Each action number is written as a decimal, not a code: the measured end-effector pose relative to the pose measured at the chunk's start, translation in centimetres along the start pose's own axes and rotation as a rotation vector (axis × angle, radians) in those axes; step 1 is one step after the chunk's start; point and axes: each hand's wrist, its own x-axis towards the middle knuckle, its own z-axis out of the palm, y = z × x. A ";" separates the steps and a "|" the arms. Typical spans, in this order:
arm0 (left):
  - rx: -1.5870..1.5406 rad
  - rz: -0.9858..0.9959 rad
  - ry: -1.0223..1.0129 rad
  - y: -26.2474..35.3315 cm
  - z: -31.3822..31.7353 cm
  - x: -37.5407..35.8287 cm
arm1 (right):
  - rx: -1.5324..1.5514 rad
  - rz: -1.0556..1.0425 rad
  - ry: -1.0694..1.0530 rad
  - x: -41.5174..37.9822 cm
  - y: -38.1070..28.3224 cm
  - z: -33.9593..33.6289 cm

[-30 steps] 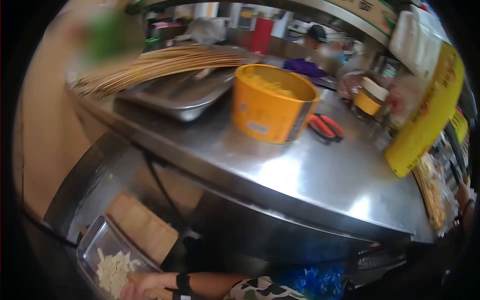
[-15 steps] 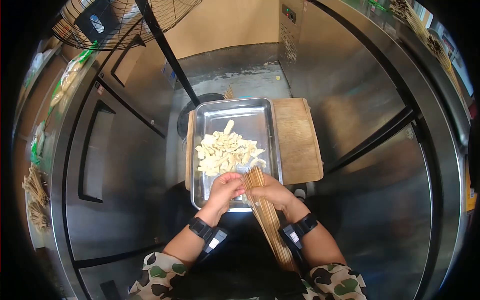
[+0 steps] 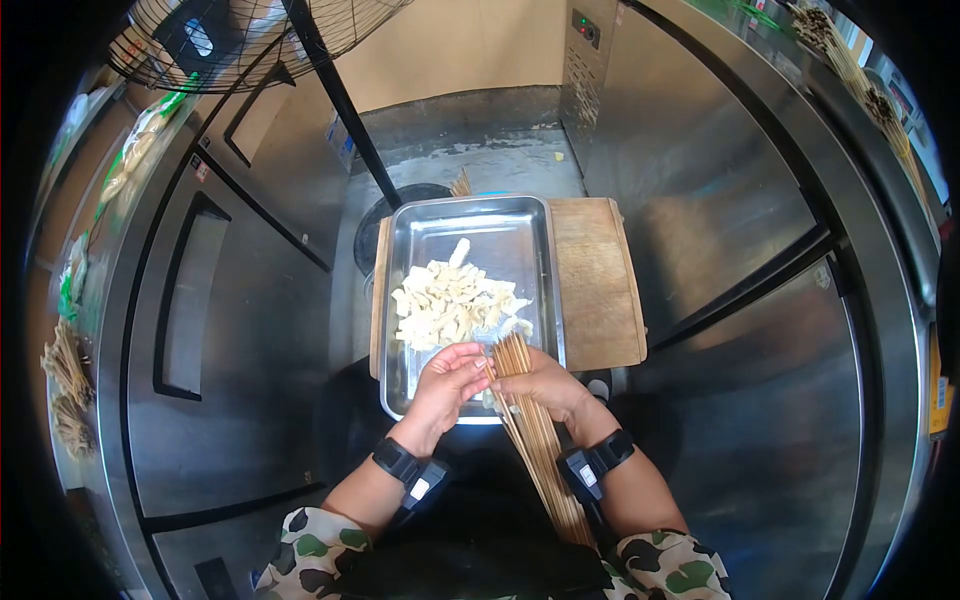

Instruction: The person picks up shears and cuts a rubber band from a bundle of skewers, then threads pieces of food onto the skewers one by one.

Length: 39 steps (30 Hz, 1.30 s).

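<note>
A thick bundle of bamboo skewers [image 3: 546,455] is gripped by my right hand [image 3: 552,388], its upper ends fanned out over the near end of the metal tray [image 3: 397,375]. The bundle's lower part slopes down toward my lap. At its left edge, my left hand [image 3: 447,388] pinches a thin skewer [image 3: 508,418] that stands slightly apart from the others. Just beyond both hands, a pile of pale, cream-coloured food pieces [image 3: 450,300] lies in the tray, with one longer piece sticking out at the far side.
Beneath the tray is a wooden board [image 3: 598,285], showing mostly on the right. Steel cabinets stand close on the left [image 3: 235,430] and right [image 3: 760,400]. A wire-caged fan [image 3: 240,45] rises at the far left on a black pole [image 3: 350,120].
My left fingers have opened out a little at the skewer tips, and one skewer now stands farther left of the bundle. The food pile has not moved.
</note>
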 end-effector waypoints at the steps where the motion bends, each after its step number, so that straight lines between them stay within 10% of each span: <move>1: 0.005 0.002 0.003 0.1 0.0 -0.1 | 0.002 -0.006 0.009 -0.1 -0.1 0.1; 39: 0.046 0.070 0.047 0.9 1.7 -1.3 | 0.098 0.033 -0.077 -0.3 -0.6 0.0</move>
